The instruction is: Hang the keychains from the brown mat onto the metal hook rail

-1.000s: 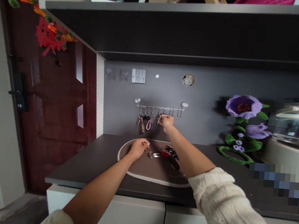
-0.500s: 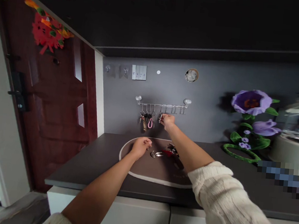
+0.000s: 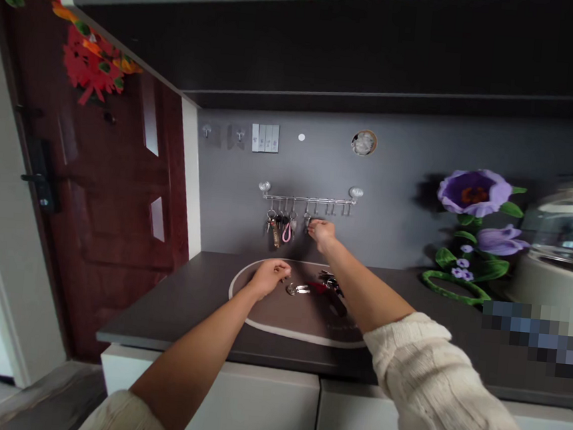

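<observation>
On the far left I am seeing the dark red door (image 3: 115, 227) standing beside the counter (image 3: 168, 305). Next, under the hook rail (image 3: 318, 200) on the grey wall, a group of keys (image 3: 268, 225) is hanging straight down; among them a brown tag (image 3: 275, 234) is tilting slightly, its lower end to the right, and a pink loop (image 3: 287, 232) is dangling upright.

Below these, the left hand (image 3: 269, 278) is hovering above the left part of the brown mat (image 3: 277, 318), fingers curled in toward the thumb; I am not managing to tell whether they are gripping anything. Just right of it a loose key bunch (image 3: 297, 289) is lying on the mat, ring to the left, blades pointing right, its long axis running roughly sideways.

Above, a small key set (image 3: 306, 222) is hanging from the rail, long axis vertical, and the right hand (image 3: 321, 233) is reaching to it, fingertips nearly together right at its side; whether they are grasping it, I am not able to say. Under the right forearm, a red piece (image 3: 317, 287) and dark keys (image 3: 329, 280) are resting on the mat. Farther right, purple flowers (image 3: 475, 193) are standing on the counter.
</observation>
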`<state>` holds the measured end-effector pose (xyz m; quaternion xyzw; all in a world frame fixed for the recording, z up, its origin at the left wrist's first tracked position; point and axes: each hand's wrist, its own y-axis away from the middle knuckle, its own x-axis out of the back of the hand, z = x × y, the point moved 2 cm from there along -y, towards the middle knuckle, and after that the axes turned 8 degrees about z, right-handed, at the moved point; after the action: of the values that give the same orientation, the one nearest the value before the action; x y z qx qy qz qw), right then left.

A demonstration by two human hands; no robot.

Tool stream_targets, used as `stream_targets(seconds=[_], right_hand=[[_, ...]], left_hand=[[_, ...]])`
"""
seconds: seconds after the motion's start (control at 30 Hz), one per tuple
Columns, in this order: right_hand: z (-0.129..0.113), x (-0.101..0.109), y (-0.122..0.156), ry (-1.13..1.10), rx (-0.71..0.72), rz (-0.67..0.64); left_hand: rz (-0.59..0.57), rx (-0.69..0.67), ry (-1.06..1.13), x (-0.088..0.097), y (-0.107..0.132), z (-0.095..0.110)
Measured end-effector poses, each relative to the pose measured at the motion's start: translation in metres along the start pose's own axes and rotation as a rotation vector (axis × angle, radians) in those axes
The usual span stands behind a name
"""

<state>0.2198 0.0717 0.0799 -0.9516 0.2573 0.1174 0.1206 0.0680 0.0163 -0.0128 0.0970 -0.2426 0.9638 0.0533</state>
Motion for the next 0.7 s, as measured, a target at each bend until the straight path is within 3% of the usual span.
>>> stream_targets(seconds=[0.17,0.37,0.5,0.7], right_hand=[[0.002,0.017,0.018,0.013,-0.007,-0.023],[0.011,0.042,0.046,0.153,0.071,-0.141],[0.022,0.055,0.061,0.313,0.24,-0.215],[0.034,0.066,0.078,0.614,0.526,-0.222]], left_hand=[[-0.058,0.001,-0.005,0.003,0.002,-0.002],[-0.15,-0.029,-0.064,0.007,0.007,0.003],[-0.214,-0.039,-0.077,0.009,0.014,0.009],[-0.229,-0.038,-0.217,0.013,0.023,0.016]])
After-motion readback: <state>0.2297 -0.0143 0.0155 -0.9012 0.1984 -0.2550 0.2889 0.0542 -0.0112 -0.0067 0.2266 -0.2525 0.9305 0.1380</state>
